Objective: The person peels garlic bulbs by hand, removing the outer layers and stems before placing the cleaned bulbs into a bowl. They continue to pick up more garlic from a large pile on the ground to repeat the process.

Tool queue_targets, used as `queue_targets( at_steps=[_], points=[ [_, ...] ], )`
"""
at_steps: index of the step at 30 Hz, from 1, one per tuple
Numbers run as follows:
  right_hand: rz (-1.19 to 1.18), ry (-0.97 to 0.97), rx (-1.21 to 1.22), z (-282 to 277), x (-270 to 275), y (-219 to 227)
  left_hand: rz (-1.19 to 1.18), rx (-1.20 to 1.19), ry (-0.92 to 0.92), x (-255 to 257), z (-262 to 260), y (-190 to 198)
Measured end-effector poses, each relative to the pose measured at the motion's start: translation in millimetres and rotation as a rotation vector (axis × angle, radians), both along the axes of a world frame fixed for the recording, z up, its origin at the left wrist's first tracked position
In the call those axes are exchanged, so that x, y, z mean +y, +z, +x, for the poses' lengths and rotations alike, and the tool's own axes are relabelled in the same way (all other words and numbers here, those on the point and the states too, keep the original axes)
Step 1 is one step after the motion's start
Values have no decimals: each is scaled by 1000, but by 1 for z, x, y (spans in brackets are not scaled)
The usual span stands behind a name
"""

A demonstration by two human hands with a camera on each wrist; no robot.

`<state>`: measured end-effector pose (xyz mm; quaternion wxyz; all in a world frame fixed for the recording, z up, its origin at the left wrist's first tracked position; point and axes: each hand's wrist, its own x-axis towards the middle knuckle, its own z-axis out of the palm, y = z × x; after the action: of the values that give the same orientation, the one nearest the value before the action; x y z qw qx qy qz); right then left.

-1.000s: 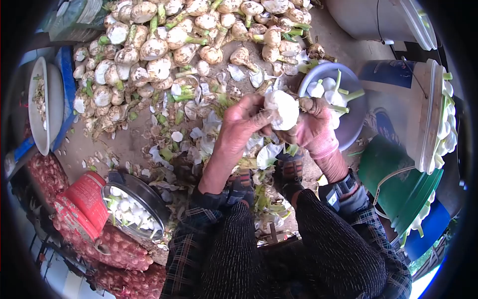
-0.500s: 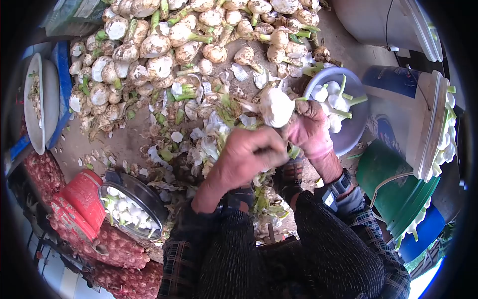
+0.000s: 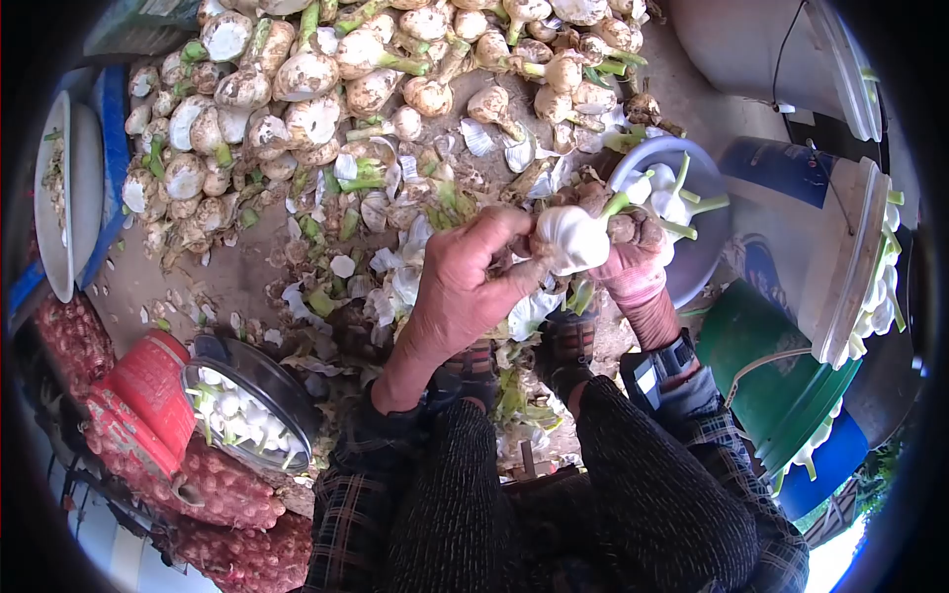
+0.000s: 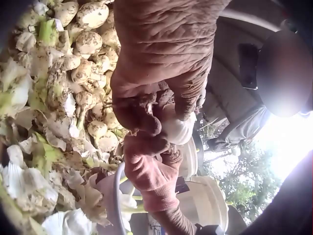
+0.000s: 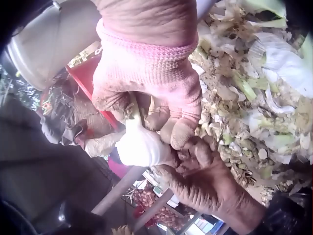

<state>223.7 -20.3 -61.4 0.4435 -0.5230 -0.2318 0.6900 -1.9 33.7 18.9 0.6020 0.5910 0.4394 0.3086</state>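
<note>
Beyond your hands lay the heap of bulbs (image 3: 306, 74). The purple basin (image 3: 707, 242) stood just beside your right hand (image 3: 638, 269), the nearer one. That hand gripped the garlic bulb (image 3: 573, 240) at its stem end; your left (image 3: 460, 287) pinched the root end. The stem (image 3: 615, 205) slanted basinward, away from you.

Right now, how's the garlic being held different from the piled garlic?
The held garlic looks mostly white; the piled garlic is blotched with brown. The held garlic is up in the left hand and right hand; the piled garlic lies heaped together. Both have green stems.
</note>
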Motion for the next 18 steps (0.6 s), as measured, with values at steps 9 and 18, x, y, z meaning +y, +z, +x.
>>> queue_targets(
  at_steps=[9,18],
  points=[
    [336,119,819,-34,23,27,317,137,69,-8,3,1],
    [33,-89,534,-26,29,61,275,416,228,-4,-25,-6]
  ],
)
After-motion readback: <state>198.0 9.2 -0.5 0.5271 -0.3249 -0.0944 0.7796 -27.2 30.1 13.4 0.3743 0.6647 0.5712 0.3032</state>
